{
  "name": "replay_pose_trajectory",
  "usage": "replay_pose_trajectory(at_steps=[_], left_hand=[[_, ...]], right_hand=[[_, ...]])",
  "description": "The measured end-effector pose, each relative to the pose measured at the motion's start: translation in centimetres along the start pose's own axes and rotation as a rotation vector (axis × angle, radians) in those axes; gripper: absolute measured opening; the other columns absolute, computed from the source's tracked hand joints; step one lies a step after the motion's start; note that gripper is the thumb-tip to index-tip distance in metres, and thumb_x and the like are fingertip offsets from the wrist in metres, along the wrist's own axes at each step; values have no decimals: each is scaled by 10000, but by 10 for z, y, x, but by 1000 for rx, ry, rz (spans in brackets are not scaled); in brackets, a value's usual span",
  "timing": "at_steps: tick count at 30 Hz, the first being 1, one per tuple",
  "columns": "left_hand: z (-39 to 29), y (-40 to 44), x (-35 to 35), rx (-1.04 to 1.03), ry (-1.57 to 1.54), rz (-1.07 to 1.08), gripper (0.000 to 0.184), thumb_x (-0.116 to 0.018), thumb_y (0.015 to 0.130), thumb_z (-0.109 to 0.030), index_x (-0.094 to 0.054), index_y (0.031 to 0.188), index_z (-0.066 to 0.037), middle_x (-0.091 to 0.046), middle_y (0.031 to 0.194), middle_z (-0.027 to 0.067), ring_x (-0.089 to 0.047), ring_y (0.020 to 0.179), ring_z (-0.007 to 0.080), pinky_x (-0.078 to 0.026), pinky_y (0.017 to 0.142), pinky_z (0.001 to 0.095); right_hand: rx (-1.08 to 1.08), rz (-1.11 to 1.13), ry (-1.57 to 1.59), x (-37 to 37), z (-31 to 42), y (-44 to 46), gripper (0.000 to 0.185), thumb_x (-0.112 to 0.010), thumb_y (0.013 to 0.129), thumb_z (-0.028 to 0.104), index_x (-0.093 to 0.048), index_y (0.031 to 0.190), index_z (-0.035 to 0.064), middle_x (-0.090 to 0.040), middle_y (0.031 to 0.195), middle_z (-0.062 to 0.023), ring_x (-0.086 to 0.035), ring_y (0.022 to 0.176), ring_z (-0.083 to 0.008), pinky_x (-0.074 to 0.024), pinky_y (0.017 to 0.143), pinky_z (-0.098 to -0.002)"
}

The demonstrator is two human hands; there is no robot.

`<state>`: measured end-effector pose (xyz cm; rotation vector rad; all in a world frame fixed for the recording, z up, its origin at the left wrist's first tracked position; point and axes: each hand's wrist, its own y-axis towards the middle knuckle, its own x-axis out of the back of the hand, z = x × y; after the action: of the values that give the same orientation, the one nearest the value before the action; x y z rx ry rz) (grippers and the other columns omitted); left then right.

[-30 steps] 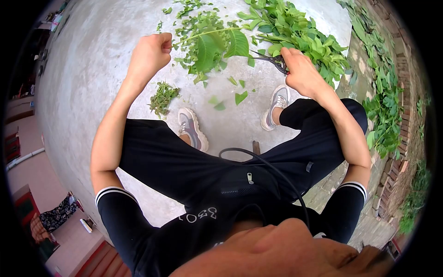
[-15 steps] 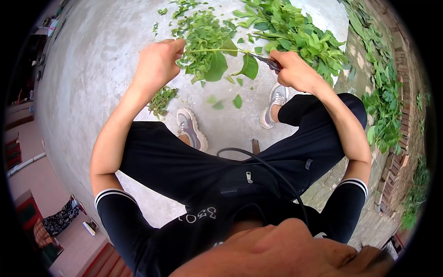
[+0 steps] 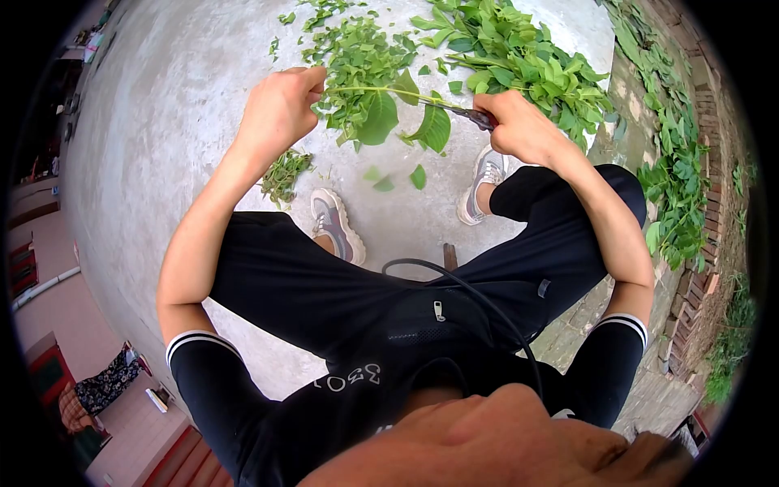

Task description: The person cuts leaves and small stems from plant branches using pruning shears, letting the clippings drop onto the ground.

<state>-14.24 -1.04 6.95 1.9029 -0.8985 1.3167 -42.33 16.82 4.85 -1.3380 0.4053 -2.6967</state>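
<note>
My left hand (image 3: 284,109) is closed on one end of a thin green stem (image 3: 365,88) that stretches to the right with a few large leaves (image 3: 378,118) on it. Dark scissors (image 3: 471,115) are gripped in my right hand (image 3: 519,126), their blades pointing left at a hanging leaf (image 3: 433,128) near the stem's far end. Whether the blades touch the stem is too small to tell. Beneath the stem lies a pile of cut leaf pieces (image 3: 361,53) on the concrete floor (image 3: 178,89).
A heap of leafy branches (image 3: 527,61) lies beyond my right hand. By my left shoe (image 3: 337,227) is a small pile of stems (image 3: 286,174). More leaves (image 3: 677,187) line a brick edge at the right. Another person (image 3: 77,406) is at the far lower left.
My left hand has moved right and slightly down with the stem. The scissors have shifted a little left and down, and the leaf near their tips hangs lower.
</note>
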Motion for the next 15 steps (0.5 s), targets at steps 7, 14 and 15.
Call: replay_pose_trajectory(at_steps=[7,14,15], left_hand=[[4,0,-1,-17,-25,-45,135,-583,746,93,-549,849,12,-631,805,176,-612,767,383,-476,678,436],[18,4,-2,61,-91,-30,55,-615,826,30,-604,875,9,-653,740,160,-630,664,283,-491,632,367],[17,3,-2,76,-145,-11,38,-625,841,10,-614,878,7,-660,731,143,-625,641,246,-488,613,352]], right_hand=[[5,-47,-98,-5,1,0,166,-513,665,15,-606,778,-63,-596,779,-303,-565,775,-490,-470,692,-507],[55,-188,111,-9,-13,4,218,-522,657,2,-525,855,-88,-551,737,-309,-519,733,-495,-424,663,-507],[31,-140,133,-7,-9,4,218,-522,659,-1,-511,859,-87,-545,728,-308,-511,725,-495,-415,660,-509]])
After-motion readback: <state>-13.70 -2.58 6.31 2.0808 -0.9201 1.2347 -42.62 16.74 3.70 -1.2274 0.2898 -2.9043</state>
